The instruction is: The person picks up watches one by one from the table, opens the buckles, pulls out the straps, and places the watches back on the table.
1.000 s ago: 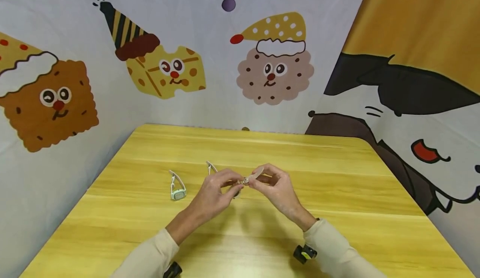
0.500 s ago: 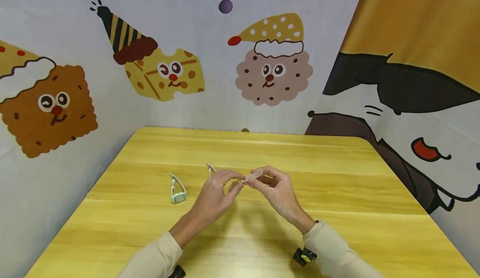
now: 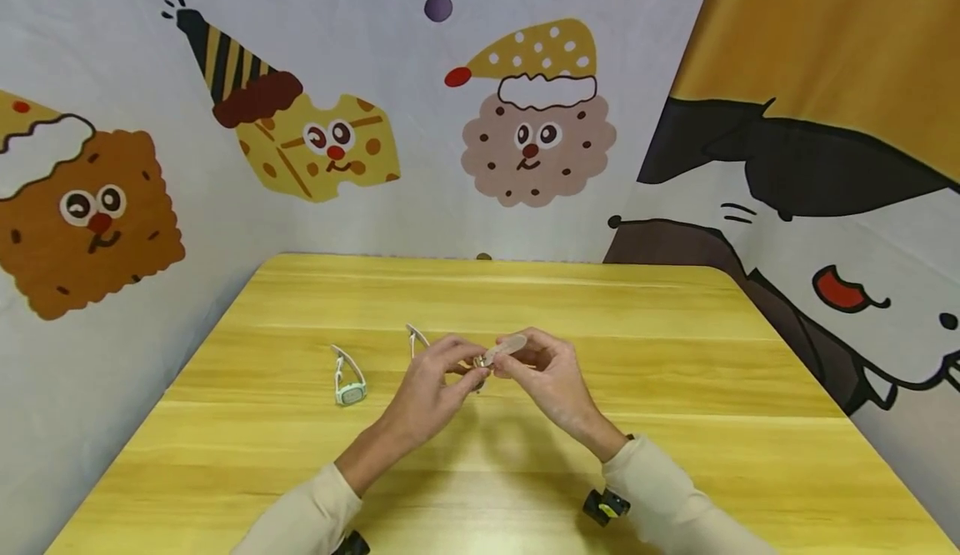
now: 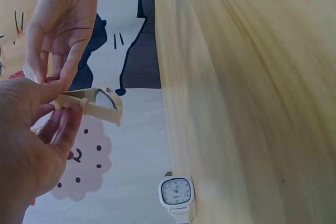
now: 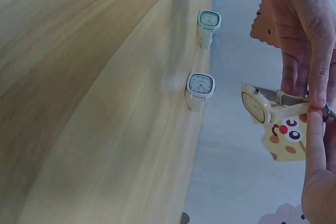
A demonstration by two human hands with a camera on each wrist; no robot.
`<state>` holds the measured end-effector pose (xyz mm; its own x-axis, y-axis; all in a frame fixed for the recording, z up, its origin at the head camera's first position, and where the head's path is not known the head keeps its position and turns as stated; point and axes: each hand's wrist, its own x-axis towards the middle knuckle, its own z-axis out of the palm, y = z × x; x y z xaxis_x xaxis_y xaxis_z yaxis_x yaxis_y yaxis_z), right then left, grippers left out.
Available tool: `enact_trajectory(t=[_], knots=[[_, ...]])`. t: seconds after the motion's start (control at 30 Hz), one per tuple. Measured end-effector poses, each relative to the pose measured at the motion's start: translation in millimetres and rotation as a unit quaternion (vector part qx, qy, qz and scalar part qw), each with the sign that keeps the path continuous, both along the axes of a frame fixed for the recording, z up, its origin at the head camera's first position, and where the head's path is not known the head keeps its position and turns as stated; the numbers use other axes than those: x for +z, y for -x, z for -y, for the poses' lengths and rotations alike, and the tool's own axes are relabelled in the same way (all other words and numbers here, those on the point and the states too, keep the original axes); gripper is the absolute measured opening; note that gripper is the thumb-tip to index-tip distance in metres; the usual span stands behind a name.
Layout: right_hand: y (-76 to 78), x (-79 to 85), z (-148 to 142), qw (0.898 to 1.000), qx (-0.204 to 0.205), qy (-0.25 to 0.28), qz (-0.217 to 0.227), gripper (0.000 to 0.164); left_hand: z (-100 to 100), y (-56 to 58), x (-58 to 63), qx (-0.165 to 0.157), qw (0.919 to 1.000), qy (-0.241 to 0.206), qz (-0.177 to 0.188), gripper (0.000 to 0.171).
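Observation:
A cream wristwatch is held up over the table, its case hanging off the far side of my fingers in the right wrist view. My left hand pinches its strap close to the buckle. My right hand grips the other part of the strap, whose rounded tip sticks up past the fingertips. In the left wrist view both hands meet at the strap, and the watch case shows edge-on. The buckle itself is mostly covered by fingers.
On the wooden table a mint-green watch stands to the left. A white watch stands nearer the hands, partly hidden behind my left hand in the head view. A cartoon-printed cloth hangs behind the table.
Both hands stay nearly in place around the buckle. More of the strap's tip shows between the right fingers now, lying flatter. The head view has shifted slightly.

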<state>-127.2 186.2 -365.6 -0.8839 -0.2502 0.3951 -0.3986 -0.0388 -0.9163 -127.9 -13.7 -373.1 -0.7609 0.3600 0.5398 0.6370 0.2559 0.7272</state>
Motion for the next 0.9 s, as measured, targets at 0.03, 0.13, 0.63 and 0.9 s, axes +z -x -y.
enact_trajectory(t=[0.03,0.13,0.63,0.9], knots=[[0.0,-0.1,0.3,1.0,0.005,0.009,0.006,0.016,0.1,-0.1,-0.2,-0.005,0.9999,-0.01,0.003,0.016],[-0.5,0.4,1.3,0.999,0.017,0.034,0.033,0.018,0.1,-0.7,-1.0,-0.017,0.9993,-0.034,0.002,0.017],[-2.8,2.5,1.4,0.998,0.016,0.026,0.053,0.019,-1.7,-6.7,2.7,-0.03,0.9978,-0.057,0.01,0.017],[-1.5,-4.1,2.7,0.999,0.028,-0.001,0.039,0.021,1.1,-4.0,5.5,-0.003,0.9963,-0.079,0.034,0.01]])
